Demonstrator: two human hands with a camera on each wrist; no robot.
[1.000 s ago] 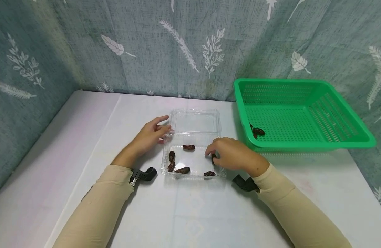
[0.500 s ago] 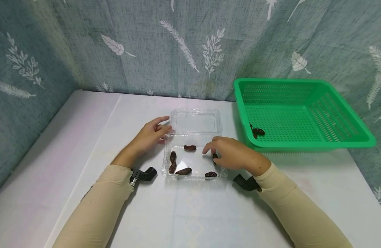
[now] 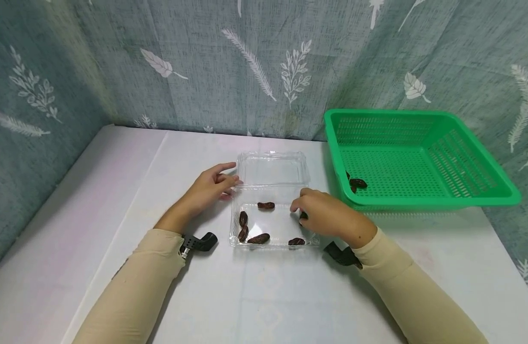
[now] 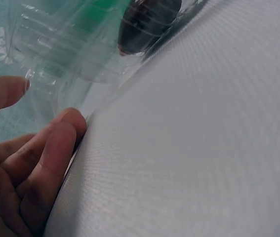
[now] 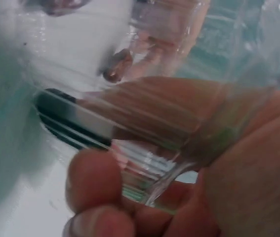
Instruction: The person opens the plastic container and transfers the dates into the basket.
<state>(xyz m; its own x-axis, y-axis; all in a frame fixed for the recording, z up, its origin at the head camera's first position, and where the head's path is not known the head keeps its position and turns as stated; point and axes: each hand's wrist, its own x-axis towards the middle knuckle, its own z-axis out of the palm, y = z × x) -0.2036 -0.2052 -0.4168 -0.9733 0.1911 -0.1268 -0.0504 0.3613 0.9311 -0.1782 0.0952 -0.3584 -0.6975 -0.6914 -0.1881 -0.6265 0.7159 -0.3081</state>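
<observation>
A clear plastic clamshell box [image 3: 274,191] lies opened out on the table, its lid [image 3: 272,169] toward the back. Several dark brown dates sit in its base, among them one date [image 3: 266,205] near the hinge and another date [image 3: 258,238] at the front. At the right side my right hand [image 3: 328,215] grips the box wall, with digits on both sides of the plastic. Partly hidden under that hand is a date [image 5: 63,121], seen through the wall. My left hand [image 3: 208,188] has its fingertips at the box's left edge by the hinge, fingers loosely bent.
A green plastic basket [image 3: 423,200] stands at the back right, with a few dates [image 3: 357,183] in its near left corner. A patterned grey-green cloth [image 3: 204,71] hangs behind the white-covered table [image 3: 264,296].
The box with its dates has slid slightly to the right. My right hand first shifts a little left, then right with the box; my left hand stays almost in place.
</observation>
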